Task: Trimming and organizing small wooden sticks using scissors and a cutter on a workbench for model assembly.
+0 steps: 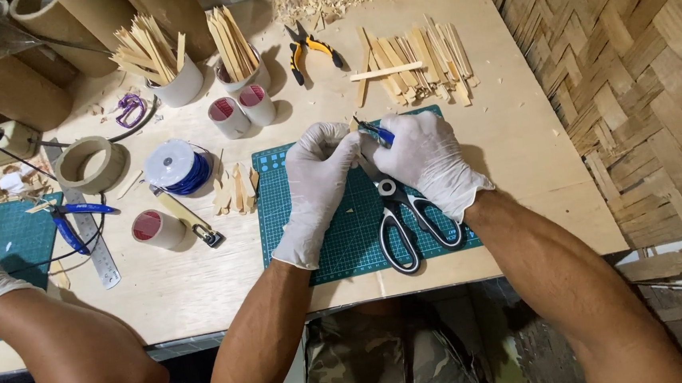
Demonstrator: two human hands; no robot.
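Observation:
My left hand [316, 181] and my right hand [427, 161] both wear white gloves and meet over a green cutting mat [336, 240]. The left pinches a small pale wooden piece [354, 125] at its fingertips. In the right is a slim blue-handled tool [377, 133], its tip at that piece. Black-and-white scissors [403, 223] lie on the mat below my right hand, partly hidden by it.
Loose wooden sticks [412, 58] and yellow-handled pliers [307, 50] lie at the back. White cups of sticks [164, 60], small pots [232, 115], a blue wire spool [175, 167], a tape ring [91, 162]. Another person's gloved arm [13, 310] at left. Woven wall [637, 75] at right.

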